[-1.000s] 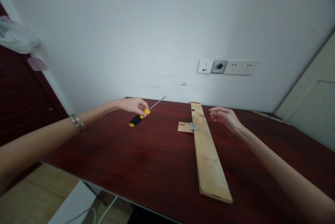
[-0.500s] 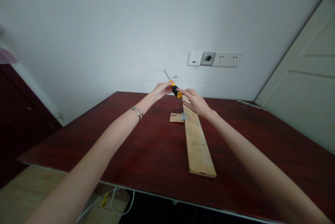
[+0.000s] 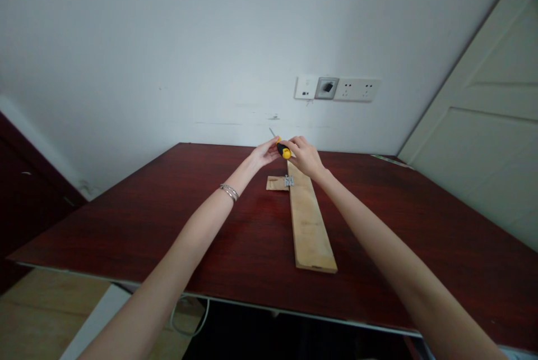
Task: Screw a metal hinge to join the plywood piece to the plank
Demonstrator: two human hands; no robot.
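A screwdriver (image 3: pixel 283 150) with a black and yellow handle is held up above the far part of the table, its thin metal shaft tilted up and to the left, toward the wall. The fingers of my left hand (image 3: pixel 264 153) close around it near the collar. From the other side, my right hand (image 3: pixel 307 157) has its fingers on the handle. Below them lies a long wooden board (image 3: pixel 311 225), pointing away from me. A metal hinge (image 3: pixel 288 180) sits at the board's left edge, where a small wooden piece (image 3: pixel 276 183) meets it.
The dark red table (image 3: pixel 147 225) reaches back to a white wall. Wall sockets (image 3: pixel 357 90) are at the back right. A white door (image 3: pixel 483 107) stands at the right. A pale cable (image 3: pixel 202 323) hangs below the front edge.
My right hand has closed in on the screwdriver's handle, its fingers less spread. The screwdriver's shaft looks shorter and its tip is lower. The whole view has shifted slightly.
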